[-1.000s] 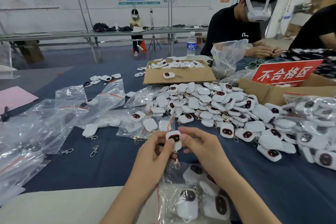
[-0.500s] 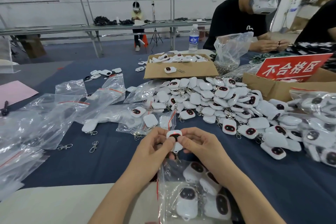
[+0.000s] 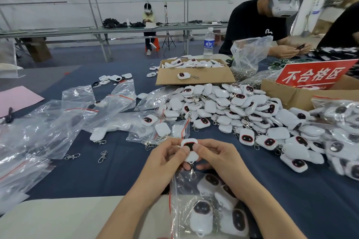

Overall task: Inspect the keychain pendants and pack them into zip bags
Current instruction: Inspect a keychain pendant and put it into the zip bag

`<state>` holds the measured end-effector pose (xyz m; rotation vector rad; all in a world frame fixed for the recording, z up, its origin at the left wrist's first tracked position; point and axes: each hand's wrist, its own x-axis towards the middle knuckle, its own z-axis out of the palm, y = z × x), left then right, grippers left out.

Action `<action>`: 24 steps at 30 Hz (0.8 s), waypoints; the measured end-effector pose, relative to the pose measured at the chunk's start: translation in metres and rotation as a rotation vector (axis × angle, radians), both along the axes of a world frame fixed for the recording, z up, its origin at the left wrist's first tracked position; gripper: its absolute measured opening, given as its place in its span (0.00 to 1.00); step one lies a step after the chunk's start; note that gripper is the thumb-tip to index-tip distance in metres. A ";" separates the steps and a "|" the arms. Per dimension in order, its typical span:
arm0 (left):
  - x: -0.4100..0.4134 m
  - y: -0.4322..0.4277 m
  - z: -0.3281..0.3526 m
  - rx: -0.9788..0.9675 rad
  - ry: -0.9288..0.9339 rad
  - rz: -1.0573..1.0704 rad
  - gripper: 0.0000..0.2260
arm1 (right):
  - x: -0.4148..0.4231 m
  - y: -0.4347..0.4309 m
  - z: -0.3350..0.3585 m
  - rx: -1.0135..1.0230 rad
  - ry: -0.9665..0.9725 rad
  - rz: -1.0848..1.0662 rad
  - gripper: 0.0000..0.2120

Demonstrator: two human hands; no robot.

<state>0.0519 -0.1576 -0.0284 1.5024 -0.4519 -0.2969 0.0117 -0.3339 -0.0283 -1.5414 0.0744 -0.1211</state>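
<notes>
A white keychain pendant point(image 3: 190, 151) with a dark oval face is held upright over the table, just above an open zip bag point(image 3: 206, 207) that holds several pendants. My left hand point(image 3: 165, 163) pinches the pendant's left side, thumb on its face. My right hand point(image 3: 217, 157) pinches its right side. A big heap of loose pendants point(image 3: 242, 110) lies behind and to the right.
Empty zip bags point(image 3: 58, 122) spread over the left of the blue table, with two loose clasps point(image 3: 102, 156) nearby. A cardboard box point(image 3: 194, 75) of pendants stands behind the heap. A red sign point(image 3: 312, 75) on another box sits at right. A person in black works opposite.
Both hands keep the same hold on the pendant, and my left thumb has slid onto its dark face. The view has dipped slightly.
</notes>
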 end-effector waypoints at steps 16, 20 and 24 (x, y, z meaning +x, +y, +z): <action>0.004 -0.001 -0.004 0.012 -0.001 -0.030 0.09 | 0.004 0.001 -0.001 0.021 -0.038 0.002 0.14; 0.003 0.000 -0.007 0.036 -0.006 -0.029 0.09 | 0.002 0.002 -0.004 0.006 -0.033 0.016 0.11; 0.005 0.000 -0.008 0.068 -0.017 -0.021 0.08 | 0.001 0.002 -0.003 0.010 -0.032 0.020 0.11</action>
